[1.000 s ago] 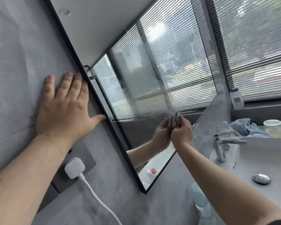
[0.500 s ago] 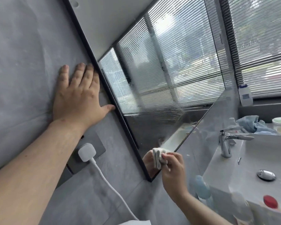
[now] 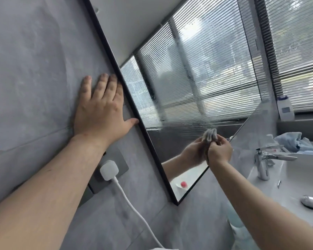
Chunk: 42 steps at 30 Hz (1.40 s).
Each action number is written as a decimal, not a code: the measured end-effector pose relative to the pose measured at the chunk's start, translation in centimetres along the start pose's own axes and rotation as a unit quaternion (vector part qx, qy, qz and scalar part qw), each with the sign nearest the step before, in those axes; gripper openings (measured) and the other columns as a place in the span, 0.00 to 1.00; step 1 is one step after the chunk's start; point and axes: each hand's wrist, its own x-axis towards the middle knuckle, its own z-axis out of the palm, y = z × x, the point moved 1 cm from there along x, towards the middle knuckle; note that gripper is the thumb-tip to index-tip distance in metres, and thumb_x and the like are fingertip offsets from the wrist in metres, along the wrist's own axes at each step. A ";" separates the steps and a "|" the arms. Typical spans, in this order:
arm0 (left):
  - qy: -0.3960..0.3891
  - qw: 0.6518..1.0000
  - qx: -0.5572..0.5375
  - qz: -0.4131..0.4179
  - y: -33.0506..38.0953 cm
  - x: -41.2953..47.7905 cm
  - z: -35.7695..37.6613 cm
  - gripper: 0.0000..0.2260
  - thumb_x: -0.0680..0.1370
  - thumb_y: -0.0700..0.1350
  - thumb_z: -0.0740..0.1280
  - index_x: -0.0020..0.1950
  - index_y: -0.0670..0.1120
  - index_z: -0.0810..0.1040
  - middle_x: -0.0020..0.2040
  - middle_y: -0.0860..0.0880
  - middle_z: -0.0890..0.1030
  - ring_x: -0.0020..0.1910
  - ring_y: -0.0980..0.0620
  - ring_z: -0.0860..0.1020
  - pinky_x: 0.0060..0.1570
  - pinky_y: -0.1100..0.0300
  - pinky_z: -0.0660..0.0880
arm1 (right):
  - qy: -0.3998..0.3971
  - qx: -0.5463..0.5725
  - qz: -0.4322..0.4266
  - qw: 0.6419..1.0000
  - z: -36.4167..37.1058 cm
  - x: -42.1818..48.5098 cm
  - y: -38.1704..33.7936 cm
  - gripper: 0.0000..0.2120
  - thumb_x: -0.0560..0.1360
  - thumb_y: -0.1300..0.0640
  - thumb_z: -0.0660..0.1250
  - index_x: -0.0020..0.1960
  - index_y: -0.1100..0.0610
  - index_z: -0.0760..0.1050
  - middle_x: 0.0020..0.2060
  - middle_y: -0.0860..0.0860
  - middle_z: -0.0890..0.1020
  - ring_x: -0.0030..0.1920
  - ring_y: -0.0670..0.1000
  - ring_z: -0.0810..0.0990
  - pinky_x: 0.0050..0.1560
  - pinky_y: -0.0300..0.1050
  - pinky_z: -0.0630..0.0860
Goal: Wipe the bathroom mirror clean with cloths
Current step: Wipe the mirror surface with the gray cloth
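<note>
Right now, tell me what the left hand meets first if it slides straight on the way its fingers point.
Most likely the mirror's black frame: the left hand lies flat on the grey wall, and the frame slants across its path just ahead.

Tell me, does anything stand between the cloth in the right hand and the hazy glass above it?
Nothing visible does. The right hand holds the cloth on the mirror near its right edge; the hazy streaks lie just above on bare glass. The left hand rests on the wall, beside the frame.
</note>
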 end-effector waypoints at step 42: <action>0.005 1.000 -0.001 0.001 -0.1 -0.1 0.2 0.46 0.72 0.72 0.61 0.77 0.39 0.63 0.78 0.41 0.63 0.79 0.42 0.57 0.77 0.38 0.48 | -0.210 -0.111 -0.564 0.791 -4.4 -12.9 6.8 0.14 0.76 0.60 0.67 0.60 0.51 0.75 0.59 0.52 0.72 0.53 0.56 0.74 0.56 0.51 0.75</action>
